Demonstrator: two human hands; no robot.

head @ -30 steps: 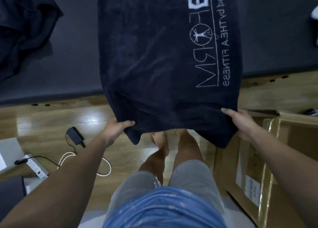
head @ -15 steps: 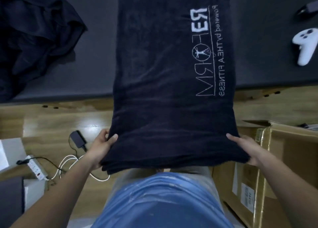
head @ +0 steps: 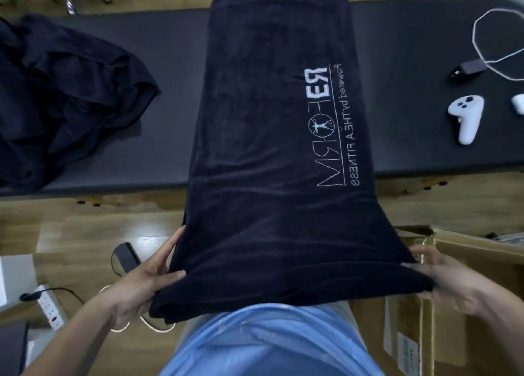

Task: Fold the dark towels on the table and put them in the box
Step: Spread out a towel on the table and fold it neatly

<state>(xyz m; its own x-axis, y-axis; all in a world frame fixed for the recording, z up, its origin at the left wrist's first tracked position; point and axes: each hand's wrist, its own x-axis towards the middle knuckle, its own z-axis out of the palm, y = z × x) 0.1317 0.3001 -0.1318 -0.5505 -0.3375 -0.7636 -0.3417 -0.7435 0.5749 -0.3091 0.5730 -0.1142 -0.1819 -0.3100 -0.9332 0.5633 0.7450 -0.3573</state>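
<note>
The dark towel (head: 269, 149) lies lengthwise across the table (head: 170, 63), with its far end at the table's far edge. Its near end comes off the table's near edge and is held in the air before the person's body. The left hand (head: 144, 285) grasps the near left corner, the thumb on top of the cloth and one finger stretched along the side edge. The right hand (head: 450, 285), a little blurred, grasps the near right corner, thumb above and fingers below. Both forearms reach forward toward the table. The open box (head: 482, 251) stands on the floor below the table's near edge, at the right. A heap of dark towels (head: 65, 92) lies on the table's left part, a white controller (head: 465, 117) on its right part
</note>
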